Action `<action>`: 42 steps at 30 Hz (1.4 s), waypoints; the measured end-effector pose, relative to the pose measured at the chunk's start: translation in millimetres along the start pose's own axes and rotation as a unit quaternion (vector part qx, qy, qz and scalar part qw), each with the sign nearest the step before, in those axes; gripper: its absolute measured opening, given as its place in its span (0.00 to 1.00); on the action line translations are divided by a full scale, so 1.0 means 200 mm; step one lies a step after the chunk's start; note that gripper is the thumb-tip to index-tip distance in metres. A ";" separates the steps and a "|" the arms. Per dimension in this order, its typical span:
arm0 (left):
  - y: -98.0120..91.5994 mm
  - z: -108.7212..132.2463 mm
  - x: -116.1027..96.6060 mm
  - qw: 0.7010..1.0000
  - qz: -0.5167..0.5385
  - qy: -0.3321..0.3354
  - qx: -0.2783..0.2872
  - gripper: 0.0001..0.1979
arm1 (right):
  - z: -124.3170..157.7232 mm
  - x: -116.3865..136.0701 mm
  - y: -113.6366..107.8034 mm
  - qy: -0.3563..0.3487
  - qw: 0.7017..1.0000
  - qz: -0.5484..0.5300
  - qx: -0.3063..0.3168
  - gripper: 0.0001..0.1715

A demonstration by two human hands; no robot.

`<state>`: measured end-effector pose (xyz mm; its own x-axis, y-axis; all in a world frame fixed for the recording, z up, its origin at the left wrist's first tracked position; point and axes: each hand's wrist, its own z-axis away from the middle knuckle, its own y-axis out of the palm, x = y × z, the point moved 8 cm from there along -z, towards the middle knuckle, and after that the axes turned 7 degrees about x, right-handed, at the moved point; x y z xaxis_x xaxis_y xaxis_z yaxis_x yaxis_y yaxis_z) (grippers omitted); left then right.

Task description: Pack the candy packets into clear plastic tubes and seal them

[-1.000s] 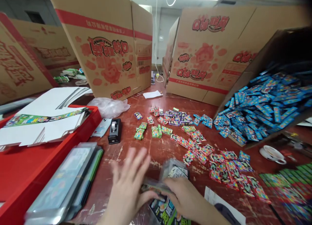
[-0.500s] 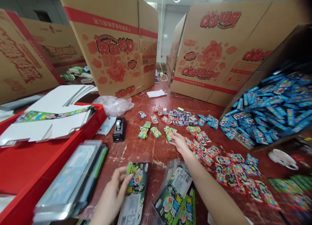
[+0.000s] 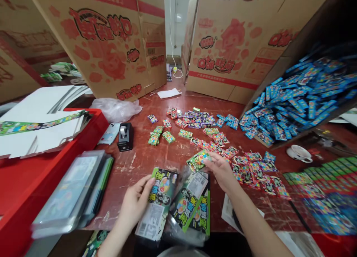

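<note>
My left hand (image 3: 135, 203) grips the edge of a printed green-and-black pouch (image 3: 157, 203) lying flat near the table's front edge. My right hand (image 3: 223, 169) holds a small green candy packet (image 3: 198, 159) just above the table, right of centre. A second, larger printed pouch (image 3: 189, 205) in clear film lies between my two hands. Several small green packets (image 3: 160, 135) and a trail of red and purple packets (image 3: 223, 147) are spread over the red-brown table (image 3: 145, 160).
A tipped carton (image 3: 304, 93) at right spills blue packets. Tall cartons (image 3: 111, 41) stand behind. A red bin (image 3: 33, 175) with flat white boxes, a stack of clear sleeves (image 3: 72, 192), a phone (image 3: 109, 133), a tape dispenser (image 3: 125, 137) and a white cup (image 3: 299, 153) are here too.
My right hand reached out to the green packets, picked one up and drew back toward me. My left hand let go of the bundle and took the pouch's edge.
</note>
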<state>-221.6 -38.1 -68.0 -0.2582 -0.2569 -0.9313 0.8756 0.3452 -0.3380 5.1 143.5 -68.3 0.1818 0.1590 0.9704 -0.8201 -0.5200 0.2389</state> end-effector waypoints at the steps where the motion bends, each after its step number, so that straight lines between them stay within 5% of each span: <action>1: 0.02 0.01 -0.03 1.000 -0.021 0.015 0.009 0.20 | 0.01 0.03 0.01 -0.014 1.000 -0.012 -0.007 0.23; 8: 0.18 0.04 -0.15 0.992 -0.053 0.057 0.096 0.17 | 0.07 0.28 0.17 -0.133 0.988 0.084 0.007 0.18; 16: 0.26 0.04 -0.23 0.986 -0.043 0.063 0.151 0.17 | 0.09 0.32 0.34 -0.154 0.911 0.312 0.221 0.11; 21: 0.30 0.06 -0.25 0.979 -0.048 0.079 0.181 0.16 | 0.09 0.30 0.39 -0.126 0.879 0.358 0.288 0.12; 26: 0.29 0.06 -0.21 0.985 -0.047 0.060 0.154 0.17 | 0.13 0.32 0.39 -0.148 0.871 0.407 0.230 0.14; 32: 0.32 0.08 -0.23 0.980 -0.047 0.064 0.184 0.17 | 0.15 0.23 0.43 -0.095 0.889 0.323 0.312 0.11; 36: 0.30 0.06 -0.20 0.987 -0.015 0.055 0.149 0.18 | 0.10 0.17 0.35 -0.093 0.943 0.262 0.182 0.09; 42: 0.26 -0.02 -0.15 0.993 0.043 0.036 0.104 0.22 | 0.10 0.19 0.39 -0.174 0.933 0.276 0.153 0.11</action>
<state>-170.3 -8.9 -57.1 -0.2014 -0.1670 -0.9652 0.9588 0.1679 -0.2292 -40.9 92.8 -12.9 -0.0142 -0.4587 0.8885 -0.6574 -0.6652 -0.3540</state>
